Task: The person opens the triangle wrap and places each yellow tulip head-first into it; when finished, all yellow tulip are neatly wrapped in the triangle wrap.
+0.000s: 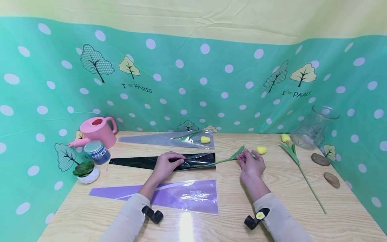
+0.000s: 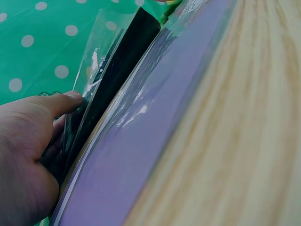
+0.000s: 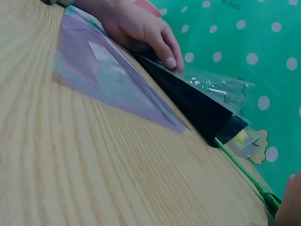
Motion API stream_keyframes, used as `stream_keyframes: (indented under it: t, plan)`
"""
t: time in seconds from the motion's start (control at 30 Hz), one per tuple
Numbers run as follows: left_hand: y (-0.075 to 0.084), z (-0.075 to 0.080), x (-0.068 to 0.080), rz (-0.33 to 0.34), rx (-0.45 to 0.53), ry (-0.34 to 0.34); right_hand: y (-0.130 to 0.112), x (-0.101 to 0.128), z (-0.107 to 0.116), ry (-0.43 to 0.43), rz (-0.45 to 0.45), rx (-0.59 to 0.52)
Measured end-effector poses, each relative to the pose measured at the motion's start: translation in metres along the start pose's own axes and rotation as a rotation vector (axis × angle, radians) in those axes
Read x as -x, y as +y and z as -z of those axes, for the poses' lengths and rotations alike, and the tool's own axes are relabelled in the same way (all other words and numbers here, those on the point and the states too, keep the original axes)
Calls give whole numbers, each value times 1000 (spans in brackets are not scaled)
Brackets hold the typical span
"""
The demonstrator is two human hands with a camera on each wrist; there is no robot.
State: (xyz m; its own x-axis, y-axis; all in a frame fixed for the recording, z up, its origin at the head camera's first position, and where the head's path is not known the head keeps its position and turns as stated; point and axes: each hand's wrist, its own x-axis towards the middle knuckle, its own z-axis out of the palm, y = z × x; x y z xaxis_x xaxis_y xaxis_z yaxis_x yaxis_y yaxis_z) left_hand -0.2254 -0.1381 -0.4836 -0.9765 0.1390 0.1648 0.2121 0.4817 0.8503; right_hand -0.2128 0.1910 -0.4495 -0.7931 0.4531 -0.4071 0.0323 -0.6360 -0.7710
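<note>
**Head view: a tulip stem going into the black sleeve**

Head view shows the wooden table (image 1: 272,215) as the biggest thing in the scene, backed by a green dotted curtain (image 1: 211,84). On the table lie three cone-shaped wrapping sleeves: a purple sleeve (image 1: 181,196) nearest the person, a black sleeve (image 1: 145,162) in the middle, and a clear sleeve (image 1: 169,139) at the back that already has a yellow flower in it. A pink watering can (image 1: 98,131) stands at the left, a glass vase (image 1: 314,127) at the right, and a second tulip (image 1: 299,164) lies loose near the vase.

The left hand (image 1: 165,165) rests on the black sleeve near its wide mouth, fingers (image 3: 164,47) curled over the clear top film and pinning it; the left wrist view shows the thumb lifting that film away from the black backing. The right hand (image 1: 251,164) pinches the yellow tulip (image 1: 261,150) by its leaf, fingertips closed on it. The green stem (image 3: 237,165) reaches the mouth of the black sleeve and seems just inside it, while the flower head lies on the table beyond the right hand.

To do this well, I judge the left hand should keep the mouth held open and the sleeve flat, while the right hand feeds the stem straight along the sleeve's length, low to the table. Gripping nearer the stem than the leaf tip would likely stop the leaf folding or the stem bowing.
</note>
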Motion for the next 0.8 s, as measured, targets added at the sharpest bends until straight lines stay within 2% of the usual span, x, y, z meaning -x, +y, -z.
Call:
stream_keyframes:
  t: [0.63, 0.8]
  plan:
    - [-1, 0, -1, -23, -11, 1, -3, -15, 1, -27, -89, 57]
    - [-3, 0, -1, -25, -12, 0, -3, -19, -3, 10, -108, 68]
